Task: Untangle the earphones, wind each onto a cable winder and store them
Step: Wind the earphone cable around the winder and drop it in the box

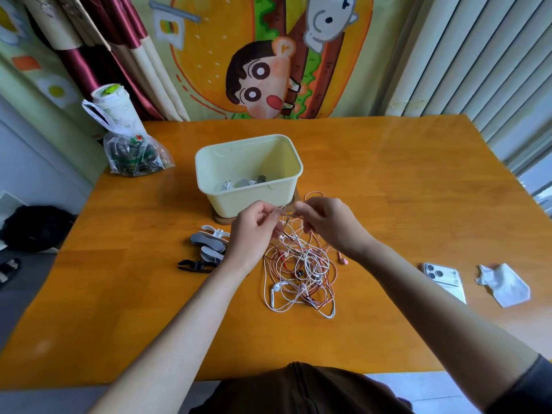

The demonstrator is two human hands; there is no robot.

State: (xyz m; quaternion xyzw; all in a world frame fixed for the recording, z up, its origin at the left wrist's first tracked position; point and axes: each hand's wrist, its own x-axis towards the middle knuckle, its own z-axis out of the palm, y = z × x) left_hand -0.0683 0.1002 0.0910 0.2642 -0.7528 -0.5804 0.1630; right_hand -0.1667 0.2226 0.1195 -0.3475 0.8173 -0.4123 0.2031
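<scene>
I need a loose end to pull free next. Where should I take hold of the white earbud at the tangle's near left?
Probably pinch the white earbud by its stem, coming from the left: it lies flat at the left edge of the tangle, with bare table beside it.

Bright, soft daylight from the right puts glare on the table [388,174]; wide-angle distortion bends the edges.

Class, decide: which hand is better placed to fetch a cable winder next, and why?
Left. The cable winders lie right beside the left hand; the right hand sits across the earphone tangle from them.
</scene>
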